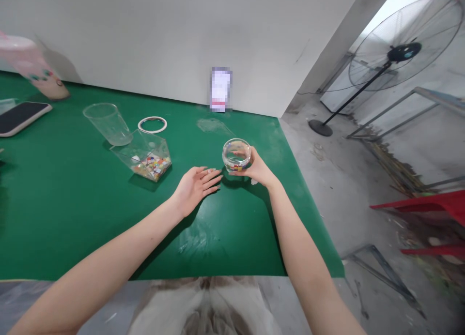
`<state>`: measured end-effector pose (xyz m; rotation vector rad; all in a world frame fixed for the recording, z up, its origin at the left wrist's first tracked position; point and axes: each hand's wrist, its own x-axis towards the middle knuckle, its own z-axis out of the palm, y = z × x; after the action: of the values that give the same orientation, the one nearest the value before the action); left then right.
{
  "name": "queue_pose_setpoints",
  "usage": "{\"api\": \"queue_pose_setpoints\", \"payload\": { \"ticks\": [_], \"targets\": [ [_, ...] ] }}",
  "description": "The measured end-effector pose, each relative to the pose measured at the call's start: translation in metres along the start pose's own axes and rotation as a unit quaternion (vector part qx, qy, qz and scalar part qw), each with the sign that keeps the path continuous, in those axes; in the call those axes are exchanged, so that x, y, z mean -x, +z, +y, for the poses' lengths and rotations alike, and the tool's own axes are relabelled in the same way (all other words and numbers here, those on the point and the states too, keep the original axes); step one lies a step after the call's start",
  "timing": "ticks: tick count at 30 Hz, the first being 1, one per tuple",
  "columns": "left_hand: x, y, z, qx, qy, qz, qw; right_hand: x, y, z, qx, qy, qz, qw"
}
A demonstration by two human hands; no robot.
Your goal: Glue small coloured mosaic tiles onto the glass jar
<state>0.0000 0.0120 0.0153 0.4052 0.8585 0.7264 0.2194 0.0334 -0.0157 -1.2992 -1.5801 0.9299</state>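
Observation:
My right hand (pixel 258 168) is wrapped round the right side of a small clear glass bowl (pixel 237 156) with some colourful pieces in its bottom. Just left of the bowl, my left hand (pixel 199 186) lies palm up with its fingers stretched toward it, holding nothing. A bit of something white shows under my right hand. Farther left stands an angular clear container (pixel 147 153) with many small coloured pieces (pixel 154 165) at its bottom. Behind that, a clear plastic cup (pixel 111 123) leans at a slant, and a white ring (pixel 152 125) lies flat on the table.
A green table (pixel 80 214) meets a white wall; its right edge drops to a concrete floor. A lit phone (pixel 220 89) leans at the wall. At left are another phone (pixel 23 118) and a pink tumbler (pixel 36 66). A standing fan (pixel 403 52) and red stool (pixel 428 202) are at right.

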Motion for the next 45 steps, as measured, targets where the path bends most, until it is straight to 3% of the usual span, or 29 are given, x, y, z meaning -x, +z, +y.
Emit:
{"api": "queue_pose_setpoints", "payload": {
  "ticks": [3,10,16,33,45],
  "targets": [
    [-0.001,0.0,0.004,0.004,0.007,0.007,1.0,0.003,0.003,-0.012,-0.044,-0.038,-0.016,0.998],
    [-0.001,0.0,0.008,-0.017,0.014,-0.006,1.0,0.011,0.01,-0.031,0.002,-0.092,-0.015,0.996],
    [0.001,0.002,0.008,-0.006,0.011,-0.068,0.998,0.017,0.016,-0.042,0.031,-0.104,-0.049,0.993],
    [0.008,0.008,0.008,0.087,-0.032,-0.101,0.991,0.019,0.02,-0.046,0.061,-0.138,-0.041,0.988],
    [0.01,0.009,0.011,0.111,-0.034,-0.085,0.99,0.023,0.021,-0.053,0.069,-0.146,-0.052,0.986]
  ]
}}
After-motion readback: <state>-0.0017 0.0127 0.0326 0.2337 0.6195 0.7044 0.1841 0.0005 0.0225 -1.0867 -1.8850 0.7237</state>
